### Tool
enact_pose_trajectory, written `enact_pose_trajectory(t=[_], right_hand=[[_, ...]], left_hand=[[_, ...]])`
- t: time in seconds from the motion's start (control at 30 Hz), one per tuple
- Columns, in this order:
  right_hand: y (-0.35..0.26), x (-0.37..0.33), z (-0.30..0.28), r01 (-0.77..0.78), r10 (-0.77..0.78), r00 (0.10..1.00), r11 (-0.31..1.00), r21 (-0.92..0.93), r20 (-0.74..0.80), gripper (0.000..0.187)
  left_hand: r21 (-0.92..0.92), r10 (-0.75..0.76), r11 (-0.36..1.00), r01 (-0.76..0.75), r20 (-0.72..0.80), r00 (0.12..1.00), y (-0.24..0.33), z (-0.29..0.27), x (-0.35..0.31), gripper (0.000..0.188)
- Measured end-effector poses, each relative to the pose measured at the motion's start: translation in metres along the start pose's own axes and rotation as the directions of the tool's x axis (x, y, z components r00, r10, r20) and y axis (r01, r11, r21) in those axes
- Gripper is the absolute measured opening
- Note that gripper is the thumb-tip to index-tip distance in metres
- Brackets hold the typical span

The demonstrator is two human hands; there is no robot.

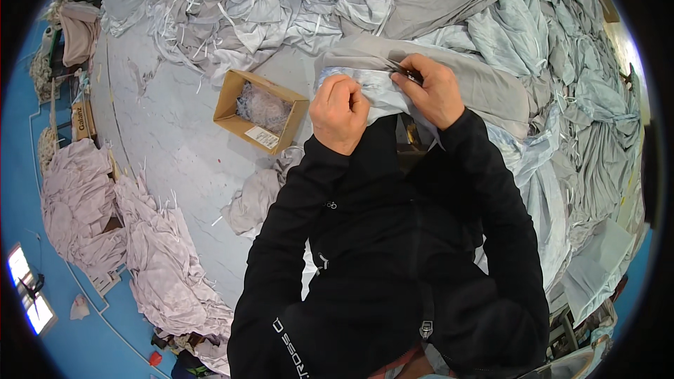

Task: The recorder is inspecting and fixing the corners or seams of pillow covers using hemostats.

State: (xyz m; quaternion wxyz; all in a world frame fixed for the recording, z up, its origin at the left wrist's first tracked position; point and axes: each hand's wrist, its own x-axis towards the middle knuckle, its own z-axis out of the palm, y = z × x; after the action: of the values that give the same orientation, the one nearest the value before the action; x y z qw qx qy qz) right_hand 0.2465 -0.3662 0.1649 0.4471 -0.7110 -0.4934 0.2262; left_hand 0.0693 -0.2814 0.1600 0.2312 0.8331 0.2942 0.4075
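A great heap of grey and pale blue garments (449, 0) fills the table's far side. A smaller pinkish pile (140, 238) lies at the left. An open brown cardboard box (228, 102) with a white rectangular label (262, 137) sits left of the hands. The left hand (339, 112) is fisted around a pale blue cloth (379, 95). The right hand (432, 88) pinches small dark snips (404, 69) against the same cloth.

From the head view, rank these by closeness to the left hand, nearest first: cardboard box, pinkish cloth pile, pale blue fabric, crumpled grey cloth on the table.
1. Pale blue fabric: gripped in the left hand.
2. Cardboard box: just to its left on the table.
3. Crumpled grey cloth: lower left, beside the sleeve.
4. Pinkish cloth pile: far left edge.
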Motion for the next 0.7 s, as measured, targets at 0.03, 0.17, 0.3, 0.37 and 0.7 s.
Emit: enact_pose_trajectory(t=[0.03,0.17,0.3,0.37,0.7], right_hand=[[-0.006,-0.004,-0.001,0.093,-0.099,0.989,0.994,-0.058,-0.11,0.022],[-0.046,-0.014,-0.016,0.175,-0.182,0.981,0.979,-0.106,-0.067,0.03],[-0.046,-0.025,-0.005,0.278,-0.279,0.96,0.937,-0.211,0.027,0.033],[-0.052,-0.024,-0.003,0.272,-0.274,0.961,0.935,-0.227,0.025,0.033],[-0.058,-0.019,0.008,0.383,-0.409,0.911,0.808,-0.447,0.041,0.033]], left_hand=[[0.004,-0.002,1.0,0.002,-0.004,1.0,0.0,-0.001,-0.002,0.016],[-0.12,-0.117,0.987,0.11,-0.049,0.992,0.005,-0.004,-0.009,0.015],[-0.172,-0.175,0.972,0.163,-0.06,0.983,0.007,-0.004,-0.012,0.014],[-0.17,-0.188,0.97,0.174,-0.07,0.98,0.008,-0.004,-0.012,0.012],[-0.213,-0.251,0.951,0.223,-0.111,0.962,0.007,-0.002,-0.016,0.012]])
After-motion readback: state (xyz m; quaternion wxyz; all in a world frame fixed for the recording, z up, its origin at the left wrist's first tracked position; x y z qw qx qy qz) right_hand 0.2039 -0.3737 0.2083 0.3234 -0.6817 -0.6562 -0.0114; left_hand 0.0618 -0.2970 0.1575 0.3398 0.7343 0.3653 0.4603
